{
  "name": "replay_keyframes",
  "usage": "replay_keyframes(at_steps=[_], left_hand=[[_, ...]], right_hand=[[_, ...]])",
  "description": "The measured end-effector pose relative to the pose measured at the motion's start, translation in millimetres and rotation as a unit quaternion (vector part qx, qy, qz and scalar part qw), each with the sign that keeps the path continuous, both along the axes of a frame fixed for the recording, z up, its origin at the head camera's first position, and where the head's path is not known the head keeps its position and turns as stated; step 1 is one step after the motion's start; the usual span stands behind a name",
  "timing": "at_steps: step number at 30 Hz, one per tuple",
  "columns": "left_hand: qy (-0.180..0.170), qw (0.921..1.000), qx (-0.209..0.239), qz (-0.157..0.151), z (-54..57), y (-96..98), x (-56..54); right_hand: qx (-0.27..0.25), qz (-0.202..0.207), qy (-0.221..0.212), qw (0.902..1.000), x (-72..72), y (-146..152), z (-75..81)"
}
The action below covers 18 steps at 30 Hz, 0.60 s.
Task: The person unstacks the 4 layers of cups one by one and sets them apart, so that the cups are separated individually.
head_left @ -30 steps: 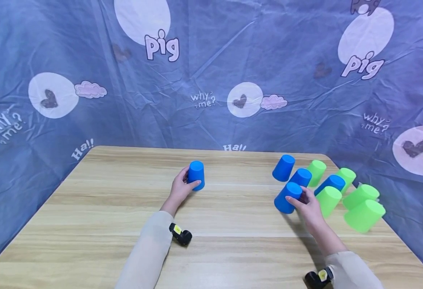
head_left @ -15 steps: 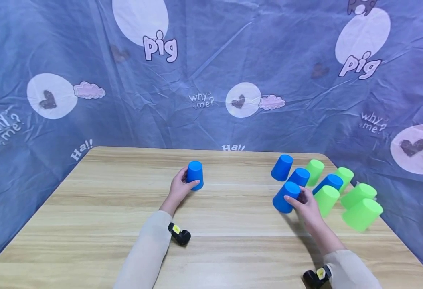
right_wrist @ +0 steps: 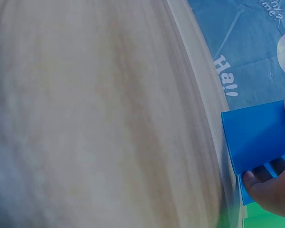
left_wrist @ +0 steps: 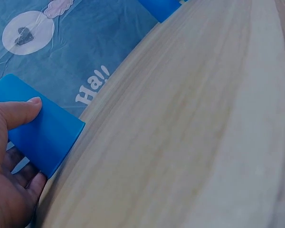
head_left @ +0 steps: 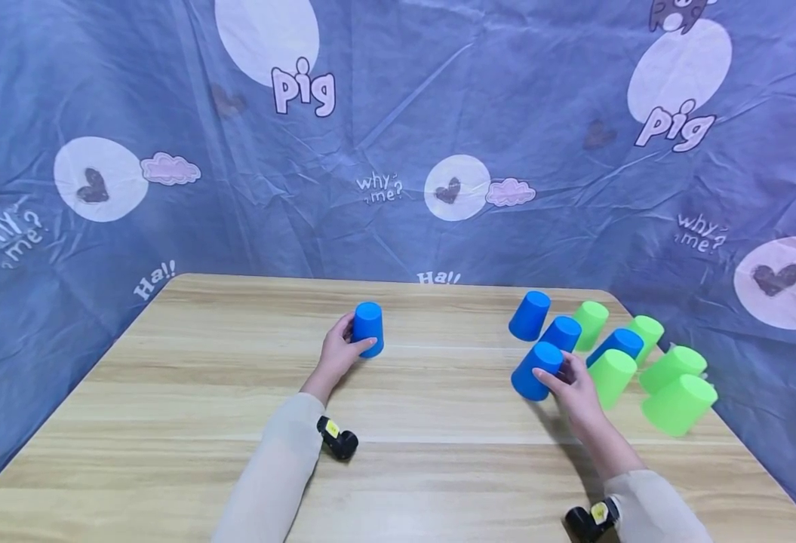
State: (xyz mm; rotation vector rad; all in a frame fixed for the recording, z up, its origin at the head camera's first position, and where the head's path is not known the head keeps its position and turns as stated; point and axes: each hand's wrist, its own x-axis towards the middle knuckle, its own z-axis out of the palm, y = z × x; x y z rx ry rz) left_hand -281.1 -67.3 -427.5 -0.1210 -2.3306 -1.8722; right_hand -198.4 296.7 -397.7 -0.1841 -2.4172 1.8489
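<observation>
Near the middle of the table, my left hand (head_left: 340, 350) grips a blue cup (head_left: 368, 330) that stands upside down, base up. Its thumb lies across the near side, and the other fingers go round behind, as the left wrist view shows on the blue cup (left_wrist: 47, 130). Over on the right, my right hand (head_left: 579, 392) holds another upside-down blue cup (head_left: 532, 373) between thumb and fingers. In the right wrist view this blue cup (right_wrist: 259, 133) has its rim close to the tabletop.
Behind and beside my right hand stand more upturned cups: a far blue cup (head_left: 530, 316), a blue cup (head_left: 563, 332), a blue cup (head_left: 618, 345), and several green ones, including a green cup (head_left: 679, 405) near the right edge of the wooden table (head_left: 235, 324). A printed blue cloth (head_left: 343, 136) hangs behind.
Both hands keep their grip on the blue cups with no clear movement. The head view shifts only very slightly.
</observation>
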Motion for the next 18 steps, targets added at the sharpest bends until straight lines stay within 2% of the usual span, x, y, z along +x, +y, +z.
replay_keyframes(at_steps=[11, 18], left_hand=[[0.016, 0.9997, 0.011, -0.017, 11.4, 16.0, -6.9], [0.013, 0.9989, 0.006, -0.045, 17.4, 33.3, -10.5]], right_hand=[[-0.011, -0.001, 0.014, 0.9998, -1.3, 2.6, -2.0], [-0.021, 0.002, 0.015, 0.9997, -1.2, 2.2, -5.2]])
